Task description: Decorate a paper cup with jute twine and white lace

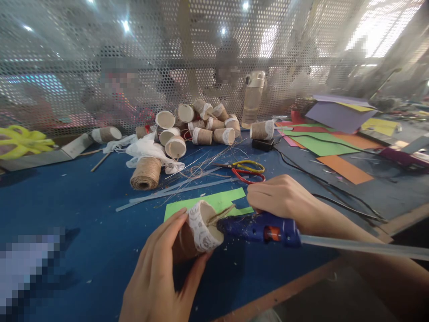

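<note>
My left hand (pixel 164 264) is wrapped round a paper cup (pixel 203 228) tilted on its side, its mouth facing right. White lace trims the rim, and a bit of twine (pixel 221 214) sticks out of the opening. In my right hand (pixel 278 197) is a blue hot glue gun (pixel 258 228), its front end at the cup's mouth. The nozzle tip is hidden by the cup. A clear glue stick (pixel 362 248) runs out of the gun's back end. Under and behind the cup lies a green paper piece (pixel 208 200).
Several lace-trimmed cups (pixel 203 136) are heaped by the perforated screen (pixel 140 80), near a water bottle (pixel 253 98). A twine spool (pixel 146 173), scissors (pixel 248 172) and loose glue sticks (pixel 184 190) lie in front. Coloured paper (pixel 321 141) and black cables (pixel 301 167) spread on the right.
</note>
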Motion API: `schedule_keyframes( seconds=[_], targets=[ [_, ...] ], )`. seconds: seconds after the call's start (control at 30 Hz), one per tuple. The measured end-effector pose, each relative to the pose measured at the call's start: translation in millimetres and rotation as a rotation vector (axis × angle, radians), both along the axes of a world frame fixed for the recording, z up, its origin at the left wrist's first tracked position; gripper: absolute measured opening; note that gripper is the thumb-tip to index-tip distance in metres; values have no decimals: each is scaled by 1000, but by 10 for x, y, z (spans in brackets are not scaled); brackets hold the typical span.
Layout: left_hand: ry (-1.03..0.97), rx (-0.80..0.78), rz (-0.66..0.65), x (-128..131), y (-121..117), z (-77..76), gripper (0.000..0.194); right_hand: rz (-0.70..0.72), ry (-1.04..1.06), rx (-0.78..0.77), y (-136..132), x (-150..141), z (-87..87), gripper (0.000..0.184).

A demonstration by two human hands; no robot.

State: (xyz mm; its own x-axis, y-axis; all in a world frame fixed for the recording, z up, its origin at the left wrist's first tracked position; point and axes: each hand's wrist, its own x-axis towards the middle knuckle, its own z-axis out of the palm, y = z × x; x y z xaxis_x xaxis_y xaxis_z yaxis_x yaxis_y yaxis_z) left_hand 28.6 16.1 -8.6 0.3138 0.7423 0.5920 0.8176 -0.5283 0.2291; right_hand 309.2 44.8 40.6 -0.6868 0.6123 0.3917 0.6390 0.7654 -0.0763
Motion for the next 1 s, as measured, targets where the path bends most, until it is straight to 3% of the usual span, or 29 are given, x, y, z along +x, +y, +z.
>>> schedule_keyframes(
  seconds=[0.73, 1.0],
  targets=[
    [-1, 32, -28, 1, 5, -22, 49, 11, -4, 67, -8, -23, -5, 19],
    [9, 31, -28, -9, 20, -24, 52, 48, 19, 9, 1, -11, 12, 19]
  ],
)
